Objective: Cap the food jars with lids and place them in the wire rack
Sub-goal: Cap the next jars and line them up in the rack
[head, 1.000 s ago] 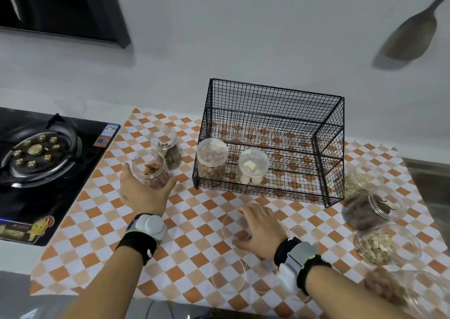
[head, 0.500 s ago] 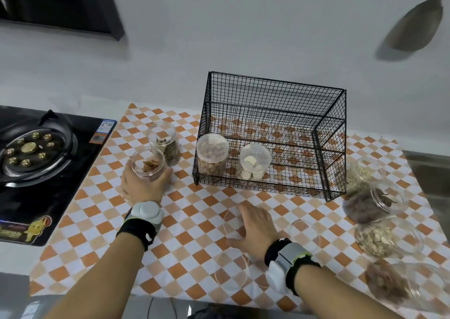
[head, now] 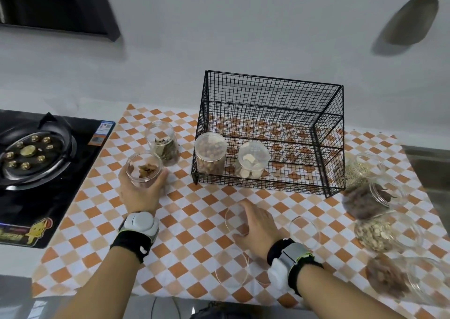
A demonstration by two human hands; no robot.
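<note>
My left hand point(head: 140, 192) grips an uncapped clear jar of brown pieces point(head: 144, 169) on the checked mat, left of the black wire rack point(head: 267, 133). Behind it stands another uncapped jar point(head: 163, 142). Inside the rack's front left stand two capped jars, one of nuts point(head: 210, 153) and one of pale slices point(head: 252, 160). My right hand point(head: 257, 226) rests on a clear lid point(head: 231, 217) lying flat on the mat, fingers curled over its right part. Two more clear lids point(head: 232, 266) point(head: 304, 231) lie nearby.
Several open jars of seeds and dried food point(head: 372, 197) stand at the mat's right edge. A gas stove point(head: 31, 155) sits to the left. A metal sink rim point(head: 431, 172) lies at the far right. A spatula point(head: 414, 14) hangs on the wall.
My left hand has lifted the jar slightly and drawn it a little nearer. My right hand stays on the clear lid. The view has shifted a little.
</note>
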